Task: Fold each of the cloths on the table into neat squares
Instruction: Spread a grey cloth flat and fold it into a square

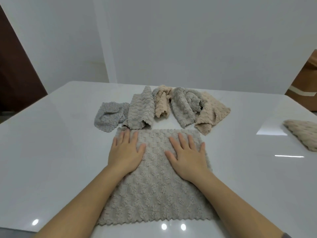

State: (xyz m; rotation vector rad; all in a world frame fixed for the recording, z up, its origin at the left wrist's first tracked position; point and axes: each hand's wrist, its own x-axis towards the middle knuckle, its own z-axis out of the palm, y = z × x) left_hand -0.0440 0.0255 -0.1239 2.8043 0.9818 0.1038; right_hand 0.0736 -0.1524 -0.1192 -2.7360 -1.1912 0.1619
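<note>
Flat cloth (154,186): taupe-grey plush with raised bobbled rows and scalloped edges. It is spread open, roughly rectangular, at 6 o'clock on the table, nearest the person.
Left hand (126,152): palm down, fingers straight and spread. It presses the flat cloth's far-left part, about 11 o'clock on the cloth, and grasps nothing.
Right hand (187,157): palm down, fingers straight and spread. It presses the far-right part, about 1 o'clock on the cloth, and grasps nothing.
Table (60,143): white and glossy, with bright lamp reflections along the near edge.
Dotted cloth (108,115): blue-grey with small specks, crumpled, at 10 o'clock from the flat cloth.
Grey cloth (140,110): same plush weave, loosely doubled, at 11 o'clock. Its near end is just beside the flat cloth's far edge.
Beige cloth (162,102): bunched lengthwise, at 12 o'clock, touching the grey cloth.
Second grey cloth (185,107): rumpled, at 1 o'clock, lying partly over its beige neighbour.
Second beige cloth (211,114): crumpled, at 2 o'clock. Its near corner is close to the flat cloth's far-right corner.
Edge cloth (303,133): beige, cut off by the frame, at 3 o'clock, well apart from the rest.
Cardboard box (307,83): brown, beyond the table at 2 o'clock.
</note>
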